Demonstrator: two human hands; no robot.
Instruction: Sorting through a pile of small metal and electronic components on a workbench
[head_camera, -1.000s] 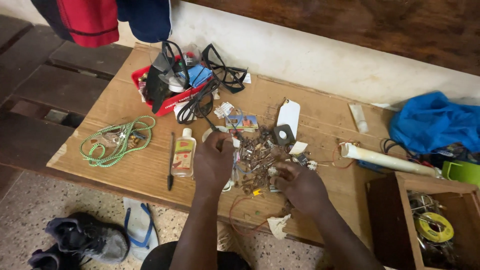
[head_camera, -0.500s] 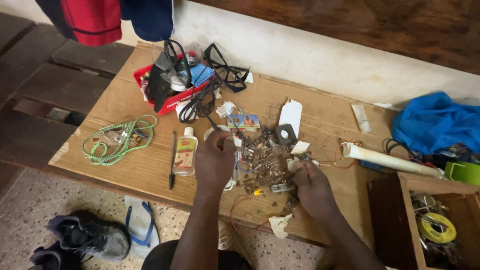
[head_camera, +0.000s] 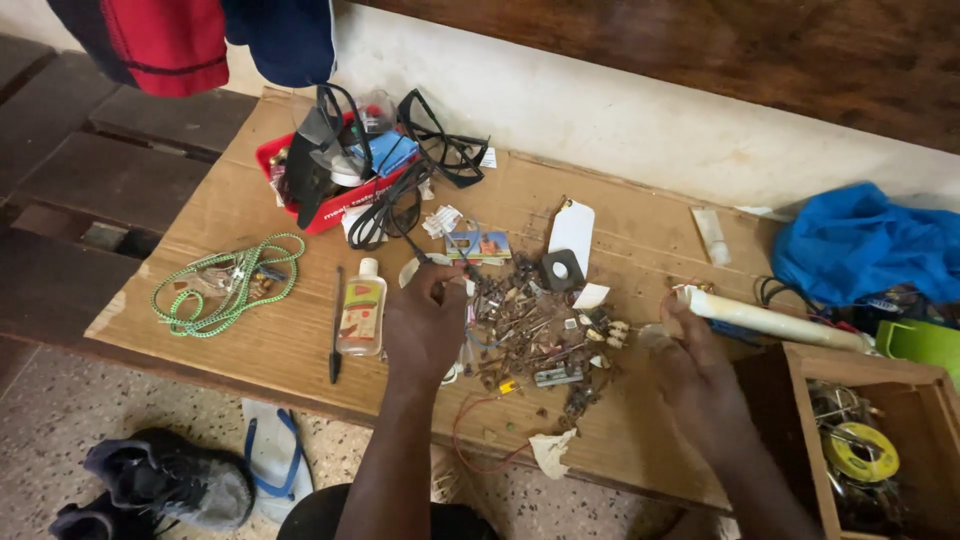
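A heap of small electronic parts and wire bits (head_camera: 530, 330) lies in the middle of the wooden table (head_camera: 250, 350). My left hand (head_camera: 425, 325) rests palm down at the heap's left edge with its fingers bent onto the parts; what they grip is hidden. My right hand (head_camera: 690, 375) is off to the right of the heap, just below a white tube (head_camera: 770, 320). Its fingertips pinch a small pale, blurred piece (head_camera: 655, 335). A thin red wire (head_camera: 470, 440) loops near the table's front edge.
A small bottle (head_camera: 362, 305) and a black pen (head_camera: 336, 325) lie left of my left hand, with a green cord (head_camera: 225, 285) further left. At the back is a red tray (head_camera: 330, 205) of black cables. On the right are blue cloth (head_camera: 870, 245) and a wooden box (head_camera: 860, 450). Shoes (head_camera: 170, 485) sit on the floor.
My right hand has left the heap and moved right toward the white tube. My left hand stays at the heap's left edge.
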